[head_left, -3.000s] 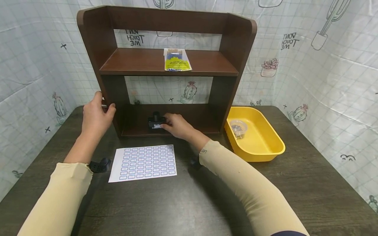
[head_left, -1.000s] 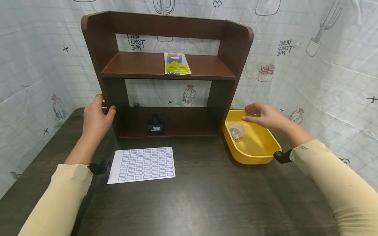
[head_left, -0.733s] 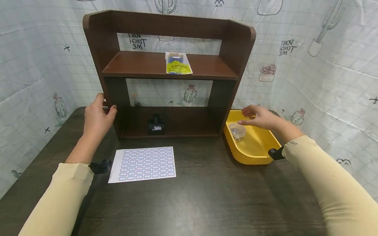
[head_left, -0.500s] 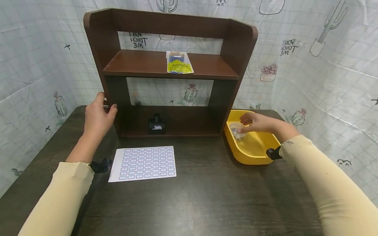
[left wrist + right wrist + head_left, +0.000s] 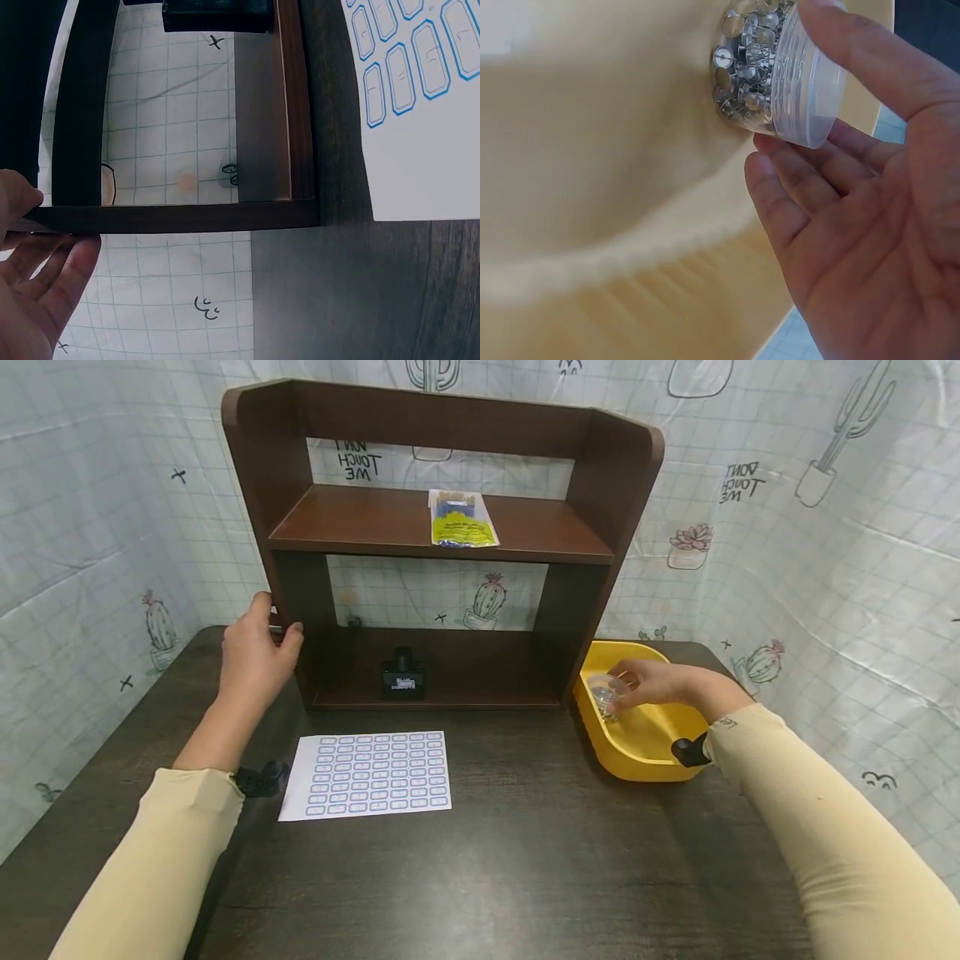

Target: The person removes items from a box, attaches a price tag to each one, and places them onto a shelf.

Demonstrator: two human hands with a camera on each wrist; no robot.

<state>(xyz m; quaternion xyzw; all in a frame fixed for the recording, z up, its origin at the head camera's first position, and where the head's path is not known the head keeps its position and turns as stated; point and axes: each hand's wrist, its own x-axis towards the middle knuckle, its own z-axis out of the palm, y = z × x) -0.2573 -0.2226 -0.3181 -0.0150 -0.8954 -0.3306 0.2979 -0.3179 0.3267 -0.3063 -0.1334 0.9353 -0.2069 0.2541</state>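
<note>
My left hand [image 5: 257,652] holds the left side panel of the dark brown shelf unit [image 5: 450,418]; in the left wrist view the thumb lies on one side of the panel and the fingers on the other. At the right, my right hand [image 5: 654,683] reaches into the yellow tray [image 5: 656,739]. Thumb and fingers pinch a small clear plastic jar [image 5: 802,82] with a translucent lid, full of silvery thumbtacks [image 5: 742,67]. The head view shows this jar [image 5: 602,687] at the tray's left wall, partly covered by the fingers.
On the lower shelf sits a black ink stamp or bottle-like box [image 5: 402,677] with white lettering. A yellow-and-blue packet [image 5: 463,520] lies on the upper shelf. A sheet of printed labels [image 5: 367,777] lies on the dark table [image 5: 510,860] in front of the unit.
My right hand has left the black box on the lower shelf, moved right to the yellow tray, and come down onto the jar. The left hand stays at the side panel.
</note>
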